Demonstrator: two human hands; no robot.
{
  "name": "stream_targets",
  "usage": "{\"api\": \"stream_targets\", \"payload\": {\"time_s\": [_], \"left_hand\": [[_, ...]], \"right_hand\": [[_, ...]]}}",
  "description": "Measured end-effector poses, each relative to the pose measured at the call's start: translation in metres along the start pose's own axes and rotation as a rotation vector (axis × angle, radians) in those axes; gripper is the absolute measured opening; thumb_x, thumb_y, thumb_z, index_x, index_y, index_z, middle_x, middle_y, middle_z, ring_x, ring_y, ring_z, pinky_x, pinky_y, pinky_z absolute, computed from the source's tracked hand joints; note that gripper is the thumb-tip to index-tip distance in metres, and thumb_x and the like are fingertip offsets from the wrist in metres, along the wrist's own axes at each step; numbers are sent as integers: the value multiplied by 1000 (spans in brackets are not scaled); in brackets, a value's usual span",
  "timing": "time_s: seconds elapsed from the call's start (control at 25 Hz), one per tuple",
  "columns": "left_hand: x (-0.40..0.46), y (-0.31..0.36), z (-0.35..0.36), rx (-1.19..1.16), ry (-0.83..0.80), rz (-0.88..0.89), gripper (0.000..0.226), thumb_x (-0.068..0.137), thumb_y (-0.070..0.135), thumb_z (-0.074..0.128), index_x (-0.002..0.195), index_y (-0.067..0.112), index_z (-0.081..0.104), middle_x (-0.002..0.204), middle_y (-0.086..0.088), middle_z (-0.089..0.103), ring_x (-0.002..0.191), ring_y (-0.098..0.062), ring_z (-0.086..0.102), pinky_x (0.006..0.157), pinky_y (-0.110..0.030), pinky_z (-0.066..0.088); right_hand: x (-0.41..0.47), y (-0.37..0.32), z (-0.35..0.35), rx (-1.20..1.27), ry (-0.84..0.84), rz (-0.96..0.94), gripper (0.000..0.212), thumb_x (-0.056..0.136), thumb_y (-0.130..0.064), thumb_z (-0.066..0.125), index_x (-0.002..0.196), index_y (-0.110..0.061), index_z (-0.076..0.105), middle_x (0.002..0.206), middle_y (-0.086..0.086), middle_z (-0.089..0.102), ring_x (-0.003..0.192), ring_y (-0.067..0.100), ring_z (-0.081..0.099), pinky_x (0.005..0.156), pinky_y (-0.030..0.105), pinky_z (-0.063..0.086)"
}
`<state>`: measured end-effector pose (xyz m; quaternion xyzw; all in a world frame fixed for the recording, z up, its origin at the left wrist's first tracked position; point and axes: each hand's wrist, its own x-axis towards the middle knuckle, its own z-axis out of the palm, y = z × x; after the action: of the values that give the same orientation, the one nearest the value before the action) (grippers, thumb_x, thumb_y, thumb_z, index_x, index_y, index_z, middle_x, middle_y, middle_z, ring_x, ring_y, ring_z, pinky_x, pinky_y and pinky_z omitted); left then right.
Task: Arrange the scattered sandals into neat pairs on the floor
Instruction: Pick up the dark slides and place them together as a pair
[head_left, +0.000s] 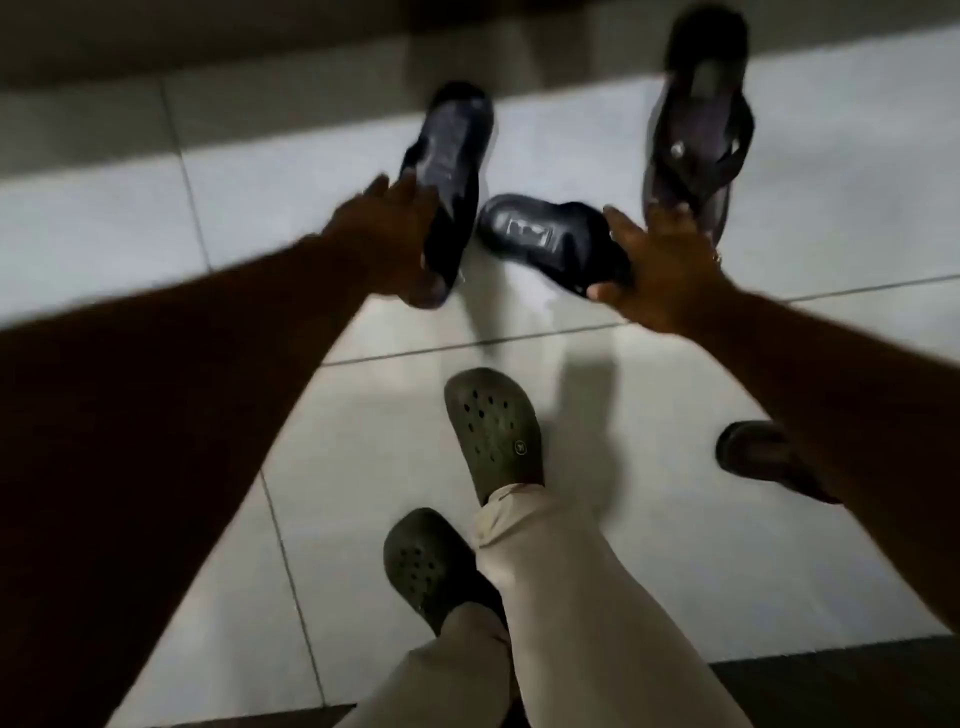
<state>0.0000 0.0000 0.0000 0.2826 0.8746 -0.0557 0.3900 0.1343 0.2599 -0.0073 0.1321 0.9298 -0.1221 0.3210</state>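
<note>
My left hand (395, 234) grips a dark slide sandal (452, 156) by its near end, its toe pointing away from me. My right hand (660, 265) holds a second black slide sandal (540, 234) by one end; it lies crosswise with an embossed logo on its strap. A dark flip-flop (696, 135) lies on the pale tiled floor (260, 208) just beyond my right hand's fingers. Another dark sandal (753, 452) shows partly under my right forearm. The frame is blurred by motion.
My own feet wear olive-green clogs (493, 426) (426, 561) below beige trousers in the lower middle. A dark mat or step (831, 686) borders the tiles at the bottom right. A shadowed strip runs along the far edge of the floor.
</note>
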Motion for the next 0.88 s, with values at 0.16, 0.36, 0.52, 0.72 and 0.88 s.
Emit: {"api": "stream_targets", "payload": {"time_s": [0.16, 0.36, 0.52, 0.72, 0.88], "left_hand": [[77, -8, 51, 220, 42, 108, 111, 69, 55, 73, 152, 20, 9, 163, -14, 5, 149, -39, -2, 118, -58, 15], [63, -33, 94, 41, 181, 33, 94, 79, 42, 69, 152, 18, 15, 163, -12, 9, 149, -37, -7, 115, -58, 23], [36, -71, 111, -81, 163, -78, 97, 74, 41, 74, 151, 15, 21, 161, -16, 14, 148, -40, -1, 120, -52, 14], [14, -111, 125, -184, 230, -134, 93, 72, 38, 76, 149, 17, 29, 160, -14, 21, 148, -38, 5, 116, -52, 24], [0, -137, 132, -162, 204, -155, 97, 68, 40, 79, 149, 18, 30, 160, -12, 22, 148, -38, 6, 112, -56, 30]], "right_hand": [[67, 12, 53, -160, -190, -52, 101, 75, -53, 69, 150, -41, 3, 162, 16, -9, 145, 52, -1, 111, 72, 10], [78, -1, 65, -73, -80, -54, 99, 74, -63, 64, 151, -26, 16, 153, 28, 16, 131, 54, 30, 109, 59, 32], [85, -77, 80, 66, 89, 5, 101, 70, -73, 59, 146, -13, 27, 130, 29, 41, 112, 48, 46, 91, 54, 43], [92, -180, 104, 232, 95, 12, 103, 74, -74, 54, 150, -14, 16, 130, 25, 37, 113, 43, 44, 88, 49, 47], [87, -227, 118, 233, 62, -57, 96, 79, -71, 51, 149, -14, 19, 133, 22, 36, 118, 39, 43, 90, 45, 47]]}}
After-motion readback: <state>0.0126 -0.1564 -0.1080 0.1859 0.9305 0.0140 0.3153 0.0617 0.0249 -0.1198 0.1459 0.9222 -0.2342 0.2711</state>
